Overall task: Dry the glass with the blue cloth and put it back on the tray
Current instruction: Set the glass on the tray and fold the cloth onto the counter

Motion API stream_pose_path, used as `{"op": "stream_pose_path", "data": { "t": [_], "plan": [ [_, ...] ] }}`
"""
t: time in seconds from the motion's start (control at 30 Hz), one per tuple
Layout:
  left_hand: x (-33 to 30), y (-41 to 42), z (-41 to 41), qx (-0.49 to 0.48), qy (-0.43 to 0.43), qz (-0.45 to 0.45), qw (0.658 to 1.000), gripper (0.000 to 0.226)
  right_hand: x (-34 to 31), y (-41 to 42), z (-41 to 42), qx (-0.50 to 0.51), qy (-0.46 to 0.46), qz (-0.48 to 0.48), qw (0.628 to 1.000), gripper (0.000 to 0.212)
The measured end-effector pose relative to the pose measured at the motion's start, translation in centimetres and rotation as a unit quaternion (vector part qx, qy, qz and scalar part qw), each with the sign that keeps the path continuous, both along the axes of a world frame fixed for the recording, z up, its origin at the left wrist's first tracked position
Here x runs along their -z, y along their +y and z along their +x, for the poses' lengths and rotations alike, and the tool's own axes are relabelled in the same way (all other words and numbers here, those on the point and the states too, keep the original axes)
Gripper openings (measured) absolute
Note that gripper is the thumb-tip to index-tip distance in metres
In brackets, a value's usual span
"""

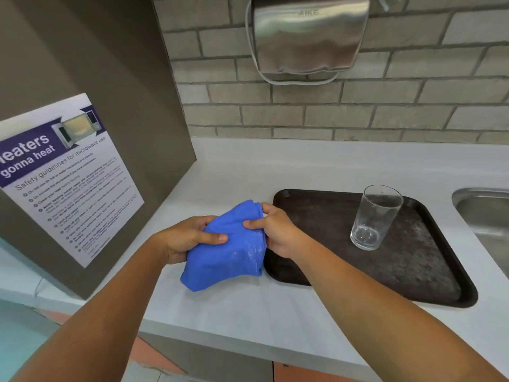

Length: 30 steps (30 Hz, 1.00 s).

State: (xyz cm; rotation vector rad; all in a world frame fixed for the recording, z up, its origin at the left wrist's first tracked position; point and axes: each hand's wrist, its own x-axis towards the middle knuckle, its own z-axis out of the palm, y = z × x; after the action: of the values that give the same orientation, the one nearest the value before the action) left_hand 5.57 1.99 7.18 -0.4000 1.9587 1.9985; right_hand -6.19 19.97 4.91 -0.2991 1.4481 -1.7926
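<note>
A clear glass (374, 217) stands upright on the dark brown tray (413, 271), toward the tray's far side. Left of the tray, just above the white counter, both hands hold a bunched blue cloth (225, 255). My left hand (187, 238) grips the cloth's left side with the thumb laid across its front. My right hand (275, 230) pinches the cloth's upper right edge, above the tray's left rim. Neither hand touches the glass.
A steel sink (487, 216) lies right of the tray. A metal hand dryer (308, 37) hangs on the brick wall above. A grey panel with a microwave safety poster (63, 177) stands at the left. The counter's front edge (248, 334) is near me.
</note>
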Motion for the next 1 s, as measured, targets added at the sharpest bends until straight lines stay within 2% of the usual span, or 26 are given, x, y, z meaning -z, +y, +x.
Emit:
{"op": "stream_pose_path", "data": {
  "t": [0.13,0.2,0.33,0.43,0.6,0.7,0.8,0.9,1.0],
  "plan": [
    [0.5,-1.5,1.4,0.004,-0.041,0.003,0.999,0.061,0.4,0.2,1.4,-0.019,-0.009,0.027,0.999,0.038],
    [0.6,-2.3,2.3,0.030,-0.059,0.015,0.998,0.056,1.0,0.3,1.9,-0.030,-0.012,0.030,0.999,0.038],
    [0.7,-4.1,3.1,0.034,-0.067,0.023,0.997,0.057,1.5,-0.1,2.2,-0.022,-0.008,0.026,0.999,0.015],
    [1.3,-5.2,2.0,-0.040,-0.047,-0.001,0.998,0.056,2.1,-1.2,1.5,0.017,0.041,0.072,0.996,0.025],
    [4.0,-6.3,-1.4,-0.249,0.001,-0.051,0.967,0.029,4.2,-3.6,-0.7,0.104,0.141,0.153,0.973,0.023],
    [5.8,-6.8,-3.1,-0.322,0.021,-0.068,0.944,0.022,5.3,-4.6,-2.1,0.112,0.227,0.217,0.943,0.032],
    [7.2,-6.9,-4.5,-0.364,0.044,-0.099,0.925,0.019,6.0,-5.0,-3.5,0.095,0.329,0.302,0.890,0.039],
    [8.2,-6.8,-5.8,-0.378,0.050,-0.141,0.913,0.019,6.1,-5.2,-4.6,0.065,0.388,0.381,0.837,0.043],
    [8.8,-6.7,-6.7,-0.376,0.054,-0.193,0.904,0.017,6.4,-5.4,-5.3,0.054,0.432,0.442,0.784,0.037]
  ]
}}
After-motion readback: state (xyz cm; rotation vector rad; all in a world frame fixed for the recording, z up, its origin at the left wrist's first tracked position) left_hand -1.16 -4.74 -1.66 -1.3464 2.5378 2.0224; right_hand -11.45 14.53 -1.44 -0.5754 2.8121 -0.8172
